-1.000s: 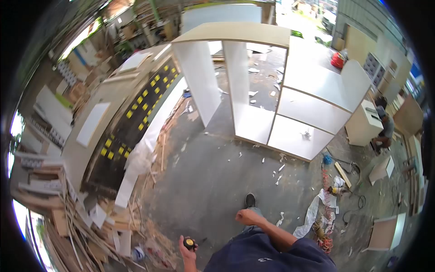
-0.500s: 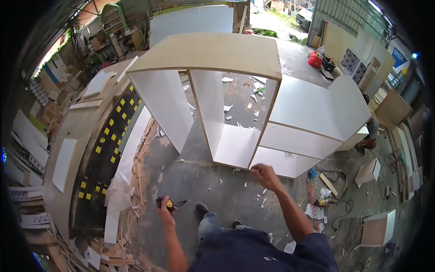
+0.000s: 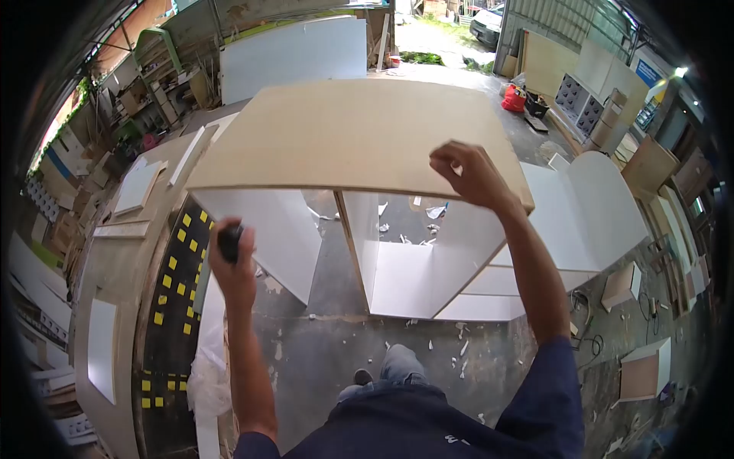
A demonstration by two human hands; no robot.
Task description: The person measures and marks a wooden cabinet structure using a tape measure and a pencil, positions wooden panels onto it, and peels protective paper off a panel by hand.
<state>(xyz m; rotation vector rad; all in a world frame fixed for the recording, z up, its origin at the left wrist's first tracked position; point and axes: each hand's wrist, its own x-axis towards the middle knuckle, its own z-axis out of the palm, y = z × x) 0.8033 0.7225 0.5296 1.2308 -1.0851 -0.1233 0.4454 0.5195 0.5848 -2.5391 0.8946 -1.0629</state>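
Tape measure (image 3: 229,242), dark-bodied, sits in the left hand (image 3: 232,252) in the head view, fingers closed around it near the front left corner of a large cabinet (image 3: 352,138). The right hand (image 3: 468,170) appears over the front right part of the cabinet's wooden top, fingers curled with a small gap by the thumb; whether it pinches anything or touches the panel, I cannot tell. The cabinet stands on the floor (image 3: 329,344), beside a surface (image 3: 118,271) carrying a white panel (image 3: 102,350).
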